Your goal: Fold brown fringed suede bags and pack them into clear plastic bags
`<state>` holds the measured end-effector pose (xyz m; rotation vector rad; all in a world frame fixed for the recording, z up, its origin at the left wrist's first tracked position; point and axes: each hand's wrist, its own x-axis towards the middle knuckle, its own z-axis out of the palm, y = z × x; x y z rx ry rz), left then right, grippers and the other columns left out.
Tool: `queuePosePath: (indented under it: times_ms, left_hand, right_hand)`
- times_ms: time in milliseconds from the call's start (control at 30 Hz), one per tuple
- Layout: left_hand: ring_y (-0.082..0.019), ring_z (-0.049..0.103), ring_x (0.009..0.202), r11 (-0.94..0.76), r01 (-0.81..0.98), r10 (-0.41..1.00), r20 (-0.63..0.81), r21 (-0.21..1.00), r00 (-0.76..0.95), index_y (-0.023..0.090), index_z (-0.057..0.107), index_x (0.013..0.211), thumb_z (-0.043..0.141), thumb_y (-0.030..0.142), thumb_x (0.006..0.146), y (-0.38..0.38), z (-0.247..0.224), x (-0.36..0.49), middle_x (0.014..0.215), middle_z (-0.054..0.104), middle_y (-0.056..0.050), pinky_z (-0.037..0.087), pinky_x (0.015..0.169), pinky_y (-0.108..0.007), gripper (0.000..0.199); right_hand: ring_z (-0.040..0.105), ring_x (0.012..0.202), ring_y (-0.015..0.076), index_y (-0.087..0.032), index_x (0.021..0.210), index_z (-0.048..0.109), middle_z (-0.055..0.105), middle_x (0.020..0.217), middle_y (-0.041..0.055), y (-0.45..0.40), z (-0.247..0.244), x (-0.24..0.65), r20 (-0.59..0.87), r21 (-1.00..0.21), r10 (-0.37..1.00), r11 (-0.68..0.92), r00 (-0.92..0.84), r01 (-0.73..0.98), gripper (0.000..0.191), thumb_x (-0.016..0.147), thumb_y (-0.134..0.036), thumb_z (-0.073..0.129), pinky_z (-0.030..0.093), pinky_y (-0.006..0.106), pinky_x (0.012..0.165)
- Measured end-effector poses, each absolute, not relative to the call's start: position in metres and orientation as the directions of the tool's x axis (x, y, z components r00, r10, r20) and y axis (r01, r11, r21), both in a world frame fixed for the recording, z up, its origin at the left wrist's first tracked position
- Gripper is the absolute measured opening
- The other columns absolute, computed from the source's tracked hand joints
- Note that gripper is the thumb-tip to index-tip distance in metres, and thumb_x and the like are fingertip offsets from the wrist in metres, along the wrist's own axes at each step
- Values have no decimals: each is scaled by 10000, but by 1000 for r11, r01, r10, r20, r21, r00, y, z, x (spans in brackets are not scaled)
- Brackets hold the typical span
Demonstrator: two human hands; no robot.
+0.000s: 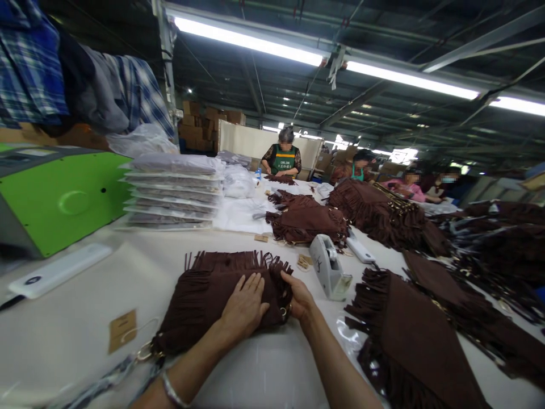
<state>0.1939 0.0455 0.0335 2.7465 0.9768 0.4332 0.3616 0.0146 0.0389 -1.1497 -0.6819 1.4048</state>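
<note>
A dark brown fringed bag (204,295) lies on the white table in front of me, its fringe spread along the far edge and left side. My left hand (247,301) rests flat on top of it, fingers stretched out. At the bag's right end my right hand (297,292) grips the fringed edge, the thumb on top and the other fingers partly hidden. Near that hand a small metal ring shows on the bag. By the lower left corner are a metal clasp with a strap (114,372) and a brown card tag (122,330) on a string.
A grey tape dispenser (330,270) stands right of the bag. More fringed bags (417,335) lie on the right and farther back (310,221). Packed bags (172,193) are stacked behind, beside a green machine (63,196). A co-worker (283,156) stands across the table.
</note>
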Motion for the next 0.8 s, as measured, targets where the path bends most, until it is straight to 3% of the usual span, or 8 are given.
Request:
queuePosePath:
  times_ms: [133, 233, 367, 433, 633, 800]
  left_hand:
    - [-269, 353, 1391, -539, 402, 750, 204, 740, 629, 113, 544, 1302, 545, 163, 757, 59, 31, 193, 1444, 471, -150, 130, 1193, -470, 547]
    - [-236, 424, 1349, -349, 263, 834, 171, 899, 525, 126, 563, 1270, 482, 114, 737, 76, 31, 191, 1402, 526, -134, 197, 1185, -411, 539]
    - [-237, 469, 1313, -148, 72, 920, 111, 986, 376, 111, 558, 1265, 455, 160, 790, 92, 31, 184, 1387, 534, -154, 293, 1147, -374, 489]
    - [-249, 500, 1287, -55, -53, 944, 69, 997, 324, 133, 588, 1218, 492, 241, 826, 95, 29, 180, 1362, 557, -154, 351, 1112, -378, 418]
    - [-258, 631, 1114, 89, -255, 945, -1, 963, 327, 142, 650, 1021, 643, 413, 786, 98, 30, 173, 1107, 695, -163, 439, 1037, -410, 359]
    - [-235, 652, 1065, 49, -177, 933, 18, 983, 360, 158, 646, 968, 598, 331, 835, 102, 38, 169, 1050, 705, -159, 474, 991, -397, 223]
  right_hand:
    - [700, 936, 276, -103, 1049, 651, 742, 914, 148, 23, 52, 359, -256, -963, 948, -232, 190, -139, 334, 887, -336, 473, 540, 453, 855]
    - [583, 1186, 277, -141, 1203, 594, 675, 1184, 147, 27, 55, 338, -174, -969, 947, -213, 272, 122, 365, 895, -289, 464, 434, 475, 1015]
    - [229, 1437, 296, -132, 1306, 542, 420, 1478, 162, 22, 47, 286, -28, -868, 952, -174, 304, 464, 462, 858, -243, 546, 95, 508, 1174]
    - [158, 1456, 295, -89, 1348, 502, 330, 1520, 184, 17, 42, 260, 19, -811, 957, -154, 289, 564, 499, 884, -268, 523, 19, 507, 1176]
    - [206, 1447, 252, -65, 1460, 339, 299, 1536, 163, -7, 43, 226, 126, -645, 981, -31, 146, 764, 553, 934, -231, 379, 110, 501, 1184]
    - [279, 1425, 212, -124, 1474, 321, 335, 1533, 112, -46, 59, 224, 234, -756, 970, 221, -61, 616, 651, 854, -192, 507, 225, 430, 1177]
